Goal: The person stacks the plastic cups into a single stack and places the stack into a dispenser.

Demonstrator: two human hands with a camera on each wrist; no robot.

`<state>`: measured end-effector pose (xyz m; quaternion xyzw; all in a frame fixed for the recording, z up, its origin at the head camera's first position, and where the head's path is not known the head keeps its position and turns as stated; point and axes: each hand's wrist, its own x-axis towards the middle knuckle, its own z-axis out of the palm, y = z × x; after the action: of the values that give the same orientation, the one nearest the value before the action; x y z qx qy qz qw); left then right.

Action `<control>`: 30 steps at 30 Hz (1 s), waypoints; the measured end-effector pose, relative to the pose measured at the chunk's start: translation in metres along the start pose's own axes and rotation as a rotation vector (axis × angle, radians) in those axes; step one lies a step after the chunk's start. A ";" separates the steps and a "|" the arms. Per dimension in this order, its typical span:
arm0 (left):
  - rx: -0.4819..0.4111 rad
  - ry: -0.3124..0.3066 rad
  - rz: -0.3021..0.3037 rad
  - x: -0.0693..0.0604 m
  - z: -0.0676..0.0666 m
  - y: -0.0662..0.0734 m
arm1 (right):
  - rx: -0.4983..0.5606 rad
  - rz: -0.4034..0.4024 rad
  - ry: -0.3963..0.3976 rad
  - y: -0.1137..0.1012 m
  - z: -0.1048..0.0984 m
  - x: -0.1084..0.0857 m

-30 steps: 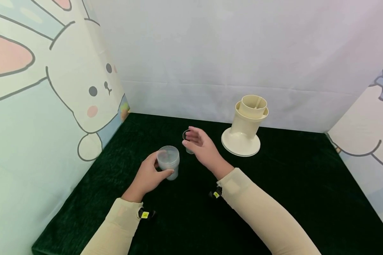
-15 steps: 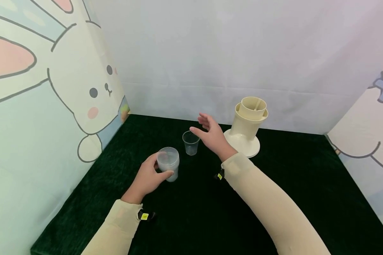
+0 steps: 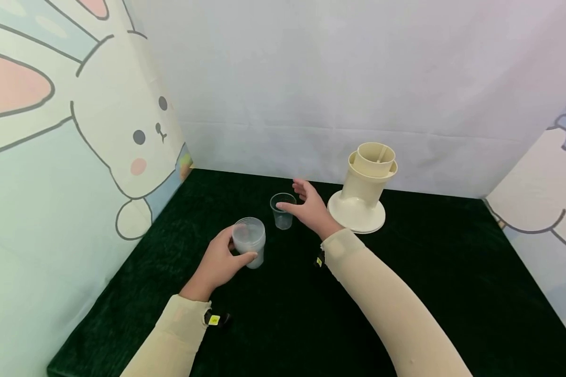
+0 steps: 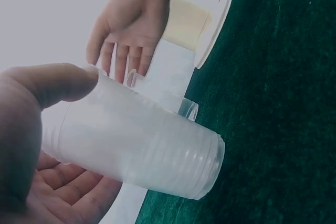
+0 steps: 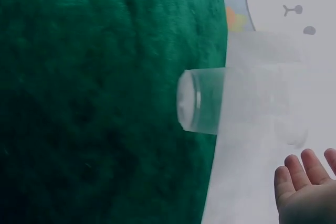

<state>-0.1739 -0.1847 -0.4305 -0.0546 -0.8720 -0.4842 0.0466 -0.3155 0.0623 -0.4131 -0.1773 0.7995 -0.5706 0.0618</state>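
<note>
A stack of nested clear plastic cups (image 3: pixel 250 242) is gripped in my left hand (image 3: pixel 218 265), thumb on the near side. The left wrist view shows several ridged edges along this cup stack (image 4: pixel 142 135). Just beyond it, a single clear plastic cup (image 3: pixel 283 219) stands upright on the green cloth. My right hand (image 3: pixel 310 212) is beside that cup on its right, fingers extended and thumb over the rim in the head view. In the right wrist view the fingers (image 5: pixel 296 174) are apart from the single cup (image 5: pixel 207 100); whether the thumb touches it I cannot tell.
A cream plastic stand (image 3: pixel 364 183) with nested tubes and a round base sits at the back right, close behind my right hand. Dark green cloth (image 3: pixel 453 272) covers the table. A pale curtain (image 3: pixel 264 78) and rabbit-printed panels (image 3: pixel 122 104) enclose it.
My right hand has drawn back from the single cup, up and to the right, then come back down toward its rim. The cup stays standing. My left hand and its stack have barely moved.
</note>
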 end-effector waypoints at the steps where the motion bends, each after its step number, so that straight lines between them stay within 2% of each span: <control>1: 0.000 0.002 -0.001 0.000 0.000 0.000 | -0.001 0.002 -0.002 0.002 0.002 0.000; 14: 0.000 -0.002 -0.009 0.000 0.000 -0.002 | 0.016 0.027 -0.028 0.026 0.017 0.007; 30: 0.008 -0.001 -0.011 -0.002 0.000 -0.001 | 0.021 0.044 -0.040 0.022 0.015 0.001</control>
<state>-0.1723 -0.1851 -0.4318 -0.0498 -0.8743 -0.4808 0.0437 -0.3171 0.0551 -0.4386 -0.1707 0.7957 -0.5738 0.0922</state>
